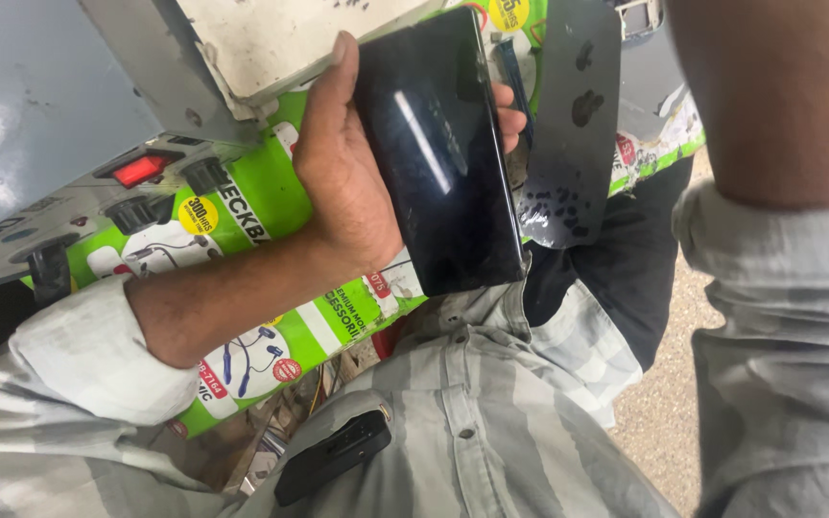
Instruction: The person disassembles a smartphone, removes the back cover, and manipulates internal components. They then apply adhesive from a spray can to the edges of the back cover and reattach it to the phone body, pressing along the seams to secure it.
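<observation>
From the head camera, the left forearm comes in from the lower left, its pale striped sleeve [88, 360] rolled up to just below the elbow, and runs up and to the right. The left hand [343, 182] is turned so its back faces the camera, with the thumb lying straight up along the left long edge of a black phone [438, 153]. The fingertips [504, 105] curl round the right long edge, so the hand is clamped across the phone's width, thumb on one side and fingers on the other. The phone is held with its dark glass face toward the camera, tilted a little, its top near the upper edge of the picture and its lower end just above the shirt front [472, 412]. A streak of light reflects off the glass.

The right arm [779, 96] fills the upper right corner, bare above a rolled sleeve; its hand is outside the picture, so its grip cannot be told.

Just right of the phone lies a thin dark sheet [573, 125] with blotches on it. Behind the hand sits a green and white printed package [242, 211]. To the left is a grey box with a red switch [138, 171] and black knobs. A small black object [333, 456] is clipped at the shirt pocket.
</observation>
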